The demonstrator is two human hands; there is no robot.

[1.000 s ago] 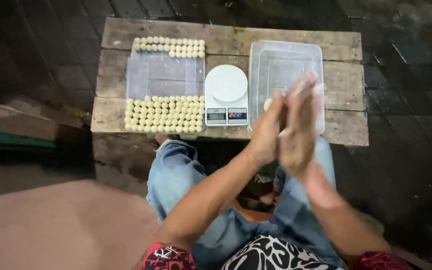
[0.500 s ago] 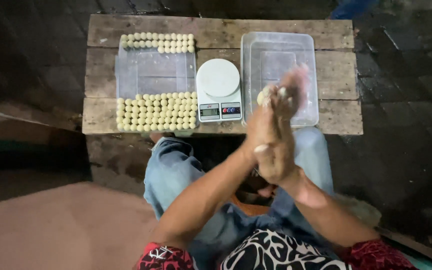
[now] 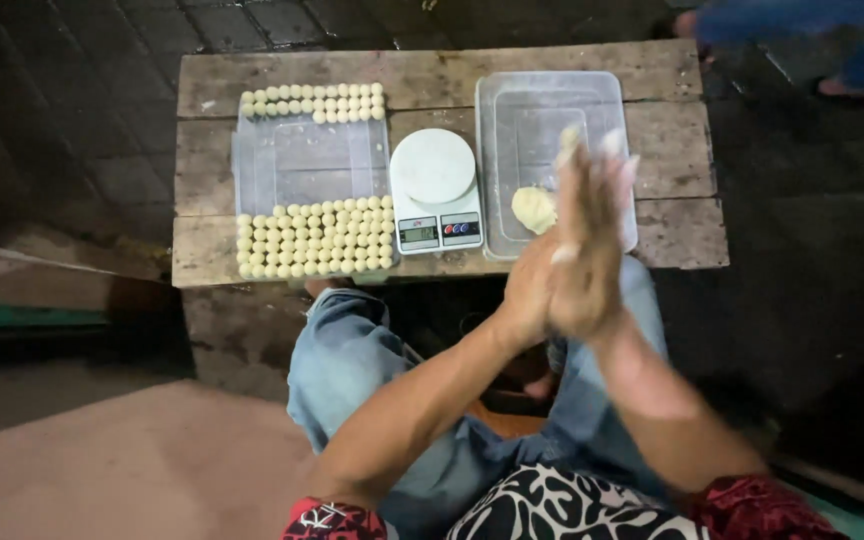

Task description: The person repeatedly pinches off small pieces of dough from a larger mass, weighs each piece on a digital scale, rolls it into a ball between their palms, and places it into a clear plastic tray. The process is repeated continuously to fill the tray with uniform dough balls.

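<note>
My left hand [image 3: 524, 292] and my right hand [image 3: 592, 240] are pressed flat together, palm to palm, fingers pointing away from me. They hover over the near edge of a clear plastic container [image 3: 522, 110] on the right of a wooden table [image 3: 432, 70]. A small pale dough piece [image 3: 563, 256] shows at the seam between my palms. In that container lies a lump of pale dough [image 3: 533, 208]. A white kitchen scale [image 3: 435, 185] stands just left of it.
On the left a clear tray [image 3: 307, 165] carries several rows of small dough balls [image 3: 317, 240] at its near end and two rows at its far end. My knees in jeans sit under the table. Another person's foot [image 3: 842, 90] is at the top right.
My palms have stayed together and slid against each other, the fingers now more upright. The view has shifted slightly toward the table.
</note>
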